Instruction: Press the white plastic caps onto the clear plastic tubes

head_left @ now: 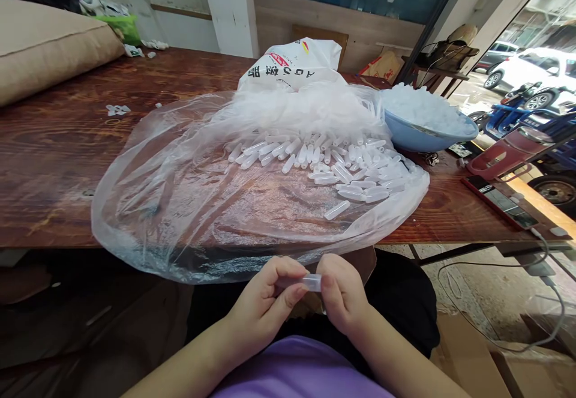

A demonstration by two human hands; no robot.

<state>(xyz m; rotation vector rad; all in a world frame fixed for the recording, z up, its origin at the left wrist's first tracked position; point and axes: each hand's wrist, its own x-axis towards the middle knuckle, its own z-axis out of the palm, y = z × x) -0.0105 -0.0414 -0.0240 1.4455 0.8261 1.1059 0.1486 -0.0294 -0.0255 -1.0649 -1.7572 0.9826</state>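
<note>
Wooden table (58,164), clear tube (312,282) pinched between both hands (306,296)

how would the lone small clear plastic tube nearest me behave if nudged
Probably rolls: the small clear plastic tube is rounded and lies loose. Likely light, looking thin-walled. The crinkled clear plastic sheet beneath might stop it.

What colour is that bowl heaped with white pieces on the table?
Light blue. The bowl shows best in the head view, behind the clear plastic bag.

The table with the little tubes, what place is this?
Probably a small street-side workshop: a wooden table piled with clear tubes, a blue bowl of white pieces, parked cars just outside.
</note>
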